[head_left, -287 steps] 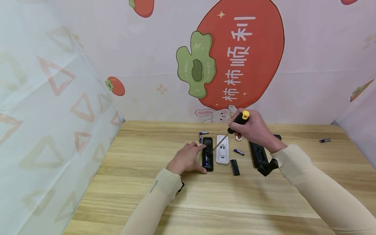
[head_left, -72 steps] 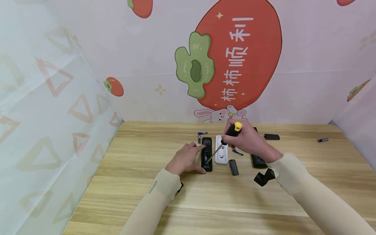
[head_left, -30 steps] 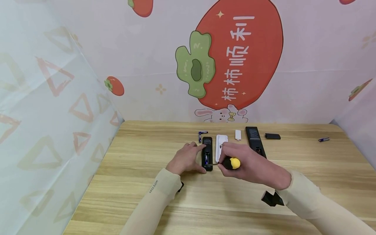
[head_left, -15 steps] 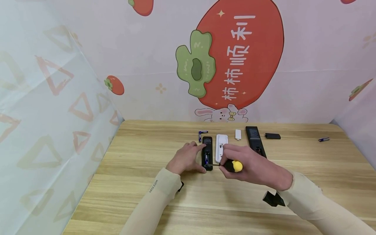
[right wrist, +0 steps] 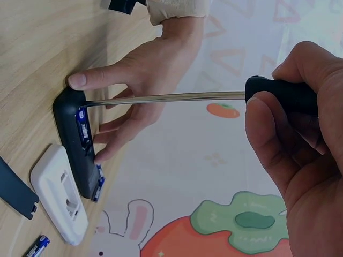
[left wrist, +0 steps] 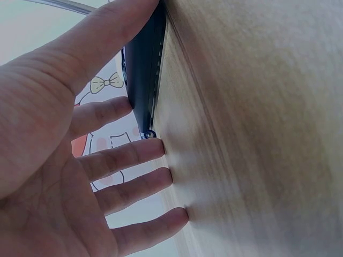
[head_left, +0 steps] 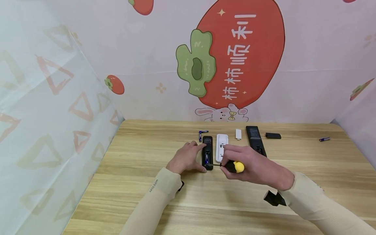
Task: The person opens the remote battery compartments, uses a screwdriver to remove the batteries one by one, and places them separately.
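Note:
A black remote control (head_left: 207, 141) lies back up, its battery compartment uncovered, with a blue battery (right wrist: 83, 126) inside. My left hand (head_left: 185, 158) steadies it: the thumb touches its near end and the index finger its left side, while the other fingers stretch onto the table. My right hand (head_left: 249, 163) grips the black-and-yellow handle of a screwdriver (head_left: 239, 167). In the right wrist view the long metal shaft (right wrist: 171, 98) reaches to the near end of the compartment. Whether the tip touches the battery cannot be told.
A white remote (head_left: 221, 140) lies just right of the black one. Two loose batteries (head_left: 200, 136) lie behind. A white cover (head_left: 238, 134), a larger black remote (head_left: 254, 135), a black cover (head_left: 273, 135) and a battery (head_left: 324, 139) lie rightward. The right hand hides another black cover (right wrist: 16, 190).
Since the earliest frame, the screwdriver has come down from a steep slant to nearly level, its tip shifting to the compartment's near end. My left hand has stayed put. Little differs over the last second.

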Available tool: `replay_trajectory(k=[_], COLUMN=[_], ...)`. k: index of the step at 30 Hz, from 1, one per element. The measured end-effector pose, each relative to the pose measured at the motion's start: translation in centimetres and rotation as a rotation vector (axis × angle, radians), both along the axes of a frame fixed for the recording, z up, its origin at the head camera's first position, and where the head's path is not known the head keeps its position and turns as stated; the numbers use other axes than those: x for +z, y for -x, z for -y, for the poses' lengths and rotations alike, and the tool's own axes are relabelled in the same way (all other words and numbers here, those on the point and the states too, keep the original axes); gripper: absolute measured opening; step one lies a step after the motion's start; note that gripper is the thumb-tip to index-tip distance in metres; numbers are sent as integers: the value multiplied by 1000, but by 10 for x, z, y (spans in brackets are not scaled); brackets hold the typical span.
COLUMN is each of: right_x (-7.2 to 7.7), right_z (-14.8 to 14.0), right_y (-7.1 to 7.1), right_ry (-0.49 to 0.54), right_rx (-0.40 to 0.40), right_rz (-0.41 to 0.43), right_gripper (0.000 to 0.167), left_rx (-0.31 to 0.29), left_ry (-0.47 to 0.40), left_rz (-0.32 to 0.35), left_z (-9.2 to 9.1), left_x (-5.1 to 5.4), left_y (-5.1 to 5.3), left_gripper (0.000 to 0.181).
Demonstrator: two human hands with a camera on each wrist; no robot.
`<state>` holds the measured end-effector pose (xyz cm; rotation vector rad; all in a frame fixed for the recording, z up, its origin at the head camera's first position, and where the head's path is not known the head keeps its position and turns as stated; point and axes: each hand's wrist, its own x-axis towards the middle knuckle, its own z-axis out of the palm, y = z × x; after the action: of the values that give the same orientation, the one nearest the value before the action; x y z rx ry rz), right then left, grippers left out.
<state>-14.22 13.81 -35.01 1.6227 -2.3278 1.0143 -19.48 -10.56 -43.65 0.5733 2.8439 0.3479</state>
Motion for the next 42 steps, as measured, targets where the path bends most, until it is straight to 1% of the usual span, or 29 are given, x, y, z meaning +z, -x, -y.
replay_trajectory(k=[6, 13, 22, 28, 36, 42], right_x=[0, 0, 1, 1, 1, 2], right_z=[-1, -1, -1, -1, -1, 0], right_y=[1, 1, 1, 0, 0, 0], right_ry=[-3, -27, -24, -33, -37, -34], right_rx=[0, -21, -16, -22, -20, -14], right_rz=[-19, -13, -37, -33, -41, -49], right_gripper=[34, 35, 36, 35, 36, 35], left_rx=[-2, 0, -2, 0, 5, 1], left_ry=[-3, 9, 3, 7, 13, 14], left_rz=[3, 1, -4, -2, 4, -4], left_z=[-1, -1, 0, -1, -2, -1], left_x=[1, 0, 2, 3, 3, 2], left_y=[0, 1, 0, 0, 0, 1], left_gripper=[98, 98, 98, 98, 98, 98])
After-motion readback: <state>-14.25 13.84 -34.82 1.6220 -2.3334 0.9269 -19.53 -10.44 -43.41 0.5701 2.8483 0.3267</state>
